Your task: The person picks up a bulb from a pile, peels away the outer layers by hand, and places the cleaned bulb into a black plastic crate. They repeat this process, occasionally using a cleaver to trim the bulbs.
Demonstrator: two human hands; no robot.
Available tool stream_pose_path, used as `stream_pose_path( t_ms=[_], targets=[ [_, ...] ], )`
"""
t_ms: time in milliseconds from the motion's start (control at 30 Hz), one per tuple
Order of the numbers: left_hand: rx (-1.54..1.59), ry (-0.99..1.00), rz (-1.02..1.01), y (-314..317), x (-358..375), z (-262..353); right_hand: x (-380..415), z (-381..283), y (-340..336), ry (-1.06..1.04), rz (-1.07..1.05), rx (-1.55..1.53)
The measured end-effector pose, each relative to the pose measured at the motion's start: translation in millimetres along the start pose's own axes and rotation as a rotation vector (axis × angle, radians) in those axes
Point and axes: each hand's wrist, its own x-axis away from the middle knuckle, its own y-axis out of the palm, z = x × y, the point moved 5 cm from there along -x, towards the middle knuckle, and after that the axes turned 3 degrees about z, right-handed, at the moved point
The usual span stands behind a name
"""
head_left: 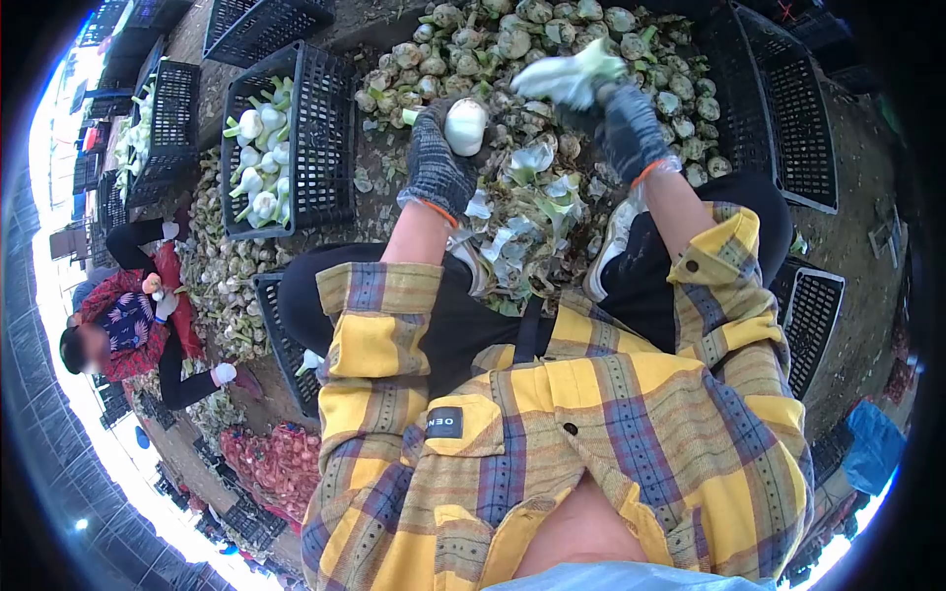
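Observation:
A white, cleaned garlic bulb (pixel 466 127) with a short green stem is held in my left hand (pixel 435 163), which wears a dark grey knitted glove. My right hand (pixel 631 136), gloved the same way, is smeared by motion. At its fingertips is a pale white and green piece of garlic skin (pixel 567 79), also blurred; the fingers seem closed on its end. Stripped garlic skins (pixel 527 222) lie heaped on the ground between my feet. Beyond both hands spreads a pile of untrimmed garlic bulbs (pixel 463 49) with dirty outer layers.
At the left stands a black plastic crate (pixel 325 148) holding clean garlic bulbs. Another black crate (pixel 788 108) is at the right. A co-worker (pixel 128 315) sits at the far left beside more garlic. Red net sacks (pixel 281 463) lie behind on that side.

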Motion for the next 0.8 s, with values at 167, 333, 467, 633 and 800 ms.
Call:
stream_pose_path(
  t_ms=[167, 333, 467, 633, 800],
  targets=[
    [-0.045, 0.23, 0.209, -16.2, -9.4, 9.0, 60.1, 40.7, 17.9, -0.768, -0.908, 1.658],
    [-0.506, 0.57, 0.005, 5.8, 9.6, 15.9, 28.5, 30.9, 29.9, -0.073, -0.474, 1.375],
    [-1.117, 1.158, -0.092, 15.3, 20.6, 6.3, 17.4, 42.3, 24.4, 0.036, -0.364, 1.103],
    [-1.299, 1.251, -0.154, 22.6, 30.3, 6.0, 24.9, 36.9, 29.0, 0.109, -0.409, 0.968],
    [-1.434, 1.222, -0.086, 28.7, 36.9, 7.5, 19.3, 36.9, 19.4, -0.021, -0.465, 1.209]
  ],
)
